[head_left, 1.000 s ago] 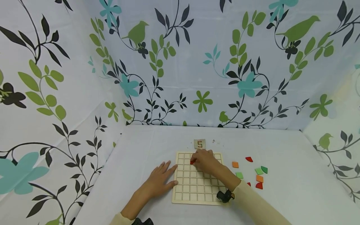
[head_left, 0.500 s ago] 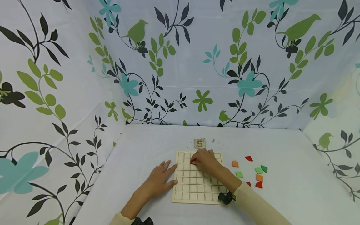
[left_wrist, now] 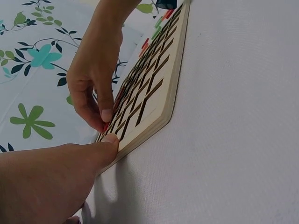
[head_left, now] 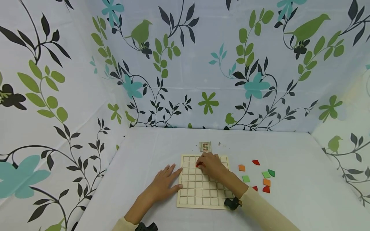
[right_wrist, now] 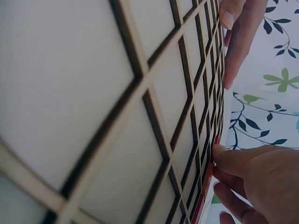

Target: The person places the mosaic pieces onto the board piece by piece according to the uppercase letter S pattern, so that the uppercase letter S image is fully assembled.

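A square wooden grid board lies on the white table. My right hand bends over its upper part, thumb and fingers pinching a small red tile at a cell in the upper rows. In the right wrist view, the thumb presses by the red tile, and an orange tile and another red strip show in the cells beside my right hand. My left hand lies spread at the board's left edge. Its thumb rests on the wooden rim in the left wrist view.
Loose tiles lie right of the board: an orange square, a light green square, a red quarter-round, a dark green quarter-round and several more. A small patterned card lies behind the board. Patterned cloth hangs behind the table.
Hardly anything differs. My right hand stays at the same spot on the board with the red tile, shifting only slightly; my left hand keeps its place at the edge.
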The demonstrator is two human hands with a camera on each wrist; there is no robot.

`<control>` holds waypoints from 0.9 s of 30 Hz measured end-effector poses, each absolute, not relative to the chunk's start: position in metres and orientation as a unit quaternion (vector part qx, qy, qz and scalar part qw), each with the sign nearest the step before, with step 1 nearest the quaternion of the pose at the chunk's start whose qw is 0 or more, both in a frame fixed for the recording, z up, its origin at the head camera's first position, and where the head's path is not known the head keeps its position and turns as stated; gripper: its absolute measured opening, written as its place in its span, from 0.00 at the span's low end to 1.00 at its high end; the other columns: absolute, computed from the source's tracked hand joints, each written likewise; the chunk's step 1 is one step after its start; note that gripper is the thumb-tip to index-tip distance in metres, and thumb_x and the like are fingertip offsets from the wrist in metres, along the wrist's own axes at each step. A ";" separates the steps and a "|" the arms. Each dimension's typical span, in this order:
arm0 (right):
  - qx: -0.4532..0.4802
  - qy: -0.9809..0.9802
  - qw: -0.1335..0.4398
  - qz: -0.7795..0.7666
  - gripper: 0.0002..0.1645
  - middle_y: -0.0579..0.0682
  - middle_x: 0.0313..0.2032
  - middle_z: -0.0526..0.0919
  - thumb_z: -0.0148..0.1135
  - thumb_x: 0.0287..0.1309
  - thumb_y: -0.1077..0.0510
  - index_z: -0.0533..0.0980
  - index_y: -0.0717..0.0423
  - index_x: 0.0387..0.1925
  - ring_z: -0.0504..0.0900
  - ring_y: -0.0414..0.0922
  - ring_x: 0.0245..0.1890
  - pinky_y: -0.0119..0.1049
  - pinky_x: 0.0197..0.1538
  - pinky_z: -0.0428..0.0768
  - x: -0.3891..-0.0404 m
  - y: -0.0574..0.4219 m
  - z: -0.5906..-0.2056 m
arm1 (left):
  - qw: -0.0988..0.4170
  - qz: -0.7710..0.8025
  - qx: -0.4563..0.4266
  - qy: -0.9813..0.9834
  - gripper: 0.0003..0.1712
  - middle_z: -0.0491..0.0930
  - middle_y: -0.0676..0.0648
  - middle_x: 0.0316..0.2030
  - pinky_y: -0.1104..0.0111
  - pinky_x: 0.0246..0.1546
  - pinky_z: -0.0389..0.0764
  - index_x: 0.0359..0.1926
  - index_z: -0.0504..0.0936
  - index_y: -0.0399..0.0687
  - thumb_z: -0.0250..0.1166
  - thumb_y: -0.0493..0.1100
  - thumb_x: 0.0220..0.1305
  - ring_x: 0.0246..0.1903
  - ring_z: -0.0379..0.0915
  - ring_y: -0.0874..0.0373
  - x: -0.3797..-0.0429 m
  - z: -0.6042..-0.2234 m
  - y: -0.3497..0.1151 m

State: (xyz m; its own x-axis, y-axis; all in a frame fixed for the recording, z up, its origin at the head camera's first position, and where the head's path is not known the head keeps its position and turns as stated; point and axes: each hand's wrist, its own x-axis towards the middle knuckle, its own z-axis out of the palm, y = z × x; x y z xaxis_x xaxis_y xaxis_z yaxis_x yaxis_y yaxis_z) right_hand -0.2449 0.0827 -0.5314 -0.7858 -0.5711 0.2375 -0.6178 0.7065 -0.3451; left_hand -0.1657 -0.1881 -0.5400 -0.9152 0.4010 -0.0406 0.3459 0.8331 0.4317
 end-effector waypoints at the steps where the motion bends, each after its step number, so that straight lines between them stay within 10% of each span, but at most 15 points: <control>1: 0.325 -0.921 0.055 0.208 0.07 0.47 0.42 0.85 0.72 0.67 0.58 0.88 0.49 0.45 0.80 0.50 0.44 0.55 0.48 0.77 -0.244 0.083 -0.531 | 0.066 0.213 0.196 0.955 0.41 0.55 0.37 0.82 0.34 0.77 0.54 0.82 0.64 0.56 0.61 0.64 0.76 0.81 0.48 0.33 -0.165 -0.539 -0.188; 20: 0.342 -0.906 0.088 0.232 0.11 0.49 0.45 0.83 0.76 0.63 0.60 0.86 0.53 0.47 0.79 0.50 0.46 0.48 0.46 0.77 -0.238 0.098 -0.527 | 0.065 0.207 0.198 0.956 0.40 0.56 0.35 0.81 0.34 0.76 0.55 0.81 0.65 0.55 0.61 0.63 0.76 0.81 0.49 0.32 -0.167 -0.535 -0.186; 27: 0.258 -0.920 0.021 0.293 0.14 0.52 0.51 0.81 0.69 0.70 0.60 0.83 0.57 0.54 0.80 0.51 0.54 0.49 0.57 0.83 -0.239 0.136 -0.525 | 0.070 0.207 0.195 0.956 0.41 0.55 0.36 0.82 0.34 0.76 0.54 0.81 0.65 0.55 0.61 0.64 0.76 0.81 0.48 0.32 -0.166 -0.535 -0.186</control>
